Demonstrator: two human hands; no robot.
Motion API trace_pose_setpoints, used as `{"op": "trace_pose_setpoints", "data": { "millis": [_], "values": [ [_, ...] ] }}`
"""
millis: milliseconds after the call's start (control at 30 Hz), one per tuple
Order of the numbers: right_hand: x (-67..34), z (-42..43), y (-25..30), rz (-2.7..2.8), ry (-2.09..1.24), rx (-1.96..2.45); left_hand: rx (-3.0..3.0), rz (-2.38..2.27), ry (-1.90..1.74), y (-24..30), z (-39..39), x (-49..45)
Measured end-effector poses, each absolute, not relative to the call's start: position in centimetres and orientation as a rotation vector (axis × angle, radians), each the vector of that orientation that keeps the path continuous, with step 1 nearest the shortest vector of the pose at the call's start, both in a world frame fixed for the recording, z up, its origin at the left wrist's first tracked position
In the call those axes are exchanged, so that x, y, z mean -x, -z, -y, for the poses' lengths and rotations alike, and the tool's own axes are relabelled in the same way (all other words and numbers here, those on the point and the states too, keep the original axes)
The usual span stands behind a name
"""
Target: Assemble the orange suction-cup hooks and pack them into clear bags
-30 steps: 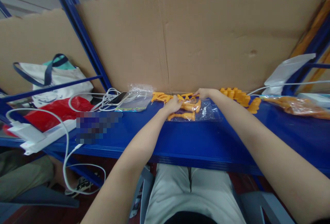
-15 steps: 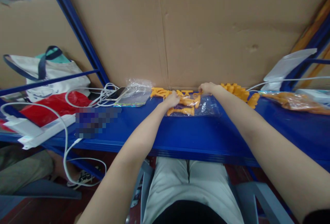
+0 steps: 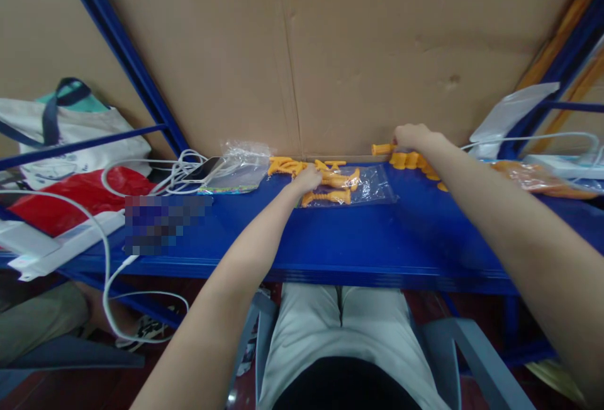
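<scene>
My right hand (image 3: pixel 411 136) is closed around a yellow-orange plastic piece (image 3: pixel 383 149) with a flared end, held over the back of the blue shelf. Just below it stands a row of similar yellow-orange pieces (image 3: pixel 406 160), partly behind my forearm. My left hand (image 3: pixel 309 177) rests with curled fingers at the left part of a clear plastic bag (image 3: pixel 375 185). Its fingertips are hidden, so what they grip does not show. Yellow-orange toy-like parts lie around that hand: a ridged piece (image 3: pixel 326 197), a curved piece (image 3: pixel 343 180) and a cluster (image 3: pixel 285 165) to the left.
A cardboard panel (image 3: pixel 349 58) rises behind the blue shelf (image 3: pixel 349 240). Leftward are a clear bag (image 3: pixel 243 168), white cables (image 3: pixel 182 171), a red bag (image 3: pixel 113 193), a power strip (image 3: pixel 66 249) and a tote bag (image 3: pixel 94 139). A bag of orange parts (image 3: pixel 542 178) lies right.
My right hand has moved right, from beside the clear bag to above the row, and a yellow-orange piece now shows in it. My left hand stays by the bag. The view has shifted slightly.
</scene>
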State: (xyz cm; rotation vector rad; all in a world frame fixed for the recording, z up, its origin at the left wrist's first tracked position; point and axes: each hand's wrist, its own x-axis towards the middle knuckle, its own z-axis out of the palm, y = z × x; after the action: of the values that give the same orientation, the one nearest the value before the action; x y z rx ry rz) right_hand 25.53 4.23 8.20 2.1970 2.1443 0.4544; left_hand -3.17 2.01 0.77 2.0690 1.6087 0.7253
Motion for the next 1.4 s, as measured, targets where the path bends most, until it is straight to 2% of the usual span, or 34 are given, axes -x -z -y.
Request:
{"op": "trace_pose_setpoints", "data": {
  "millis": [133, 367, 667, 900, 1167, 1400],
  "values": [
    [-26.9, -2.1, -9.5, -2.068, -0.535, -2.101, -2.107, -1.723, -0.667, -1.2, -1.6, 2.8],
    [-24.0, 2.7, -8.1, -2.153, -0.36, -1.836, -2.087, -1.612, -0.701, -1.1, -1.6, 3.1],
    [-23.3, 2.0, -4.6, -2.806, 0.317, -1.775, -2.052, -1.53, -0.715, -0.7, -2.0, 3.5],
    [-22.3, 1.2, -1.3, -3.017, 0.729, -1.68, -2.051, -1.522, -0.712, -0.8, -1.7, 3.7],
    [-21.2, 1.0, -0.2, -3.177, 0.797, -1.506, -2.261, -1.662, -0.748, -0.8, -1.0, 3.0],
    [-21.5, 0.8, 0.8, -3.125, 0.709, -1.745, -2.303, -1.66, -0.645, -0.6, -1.3, 3.1]
  ]
}}
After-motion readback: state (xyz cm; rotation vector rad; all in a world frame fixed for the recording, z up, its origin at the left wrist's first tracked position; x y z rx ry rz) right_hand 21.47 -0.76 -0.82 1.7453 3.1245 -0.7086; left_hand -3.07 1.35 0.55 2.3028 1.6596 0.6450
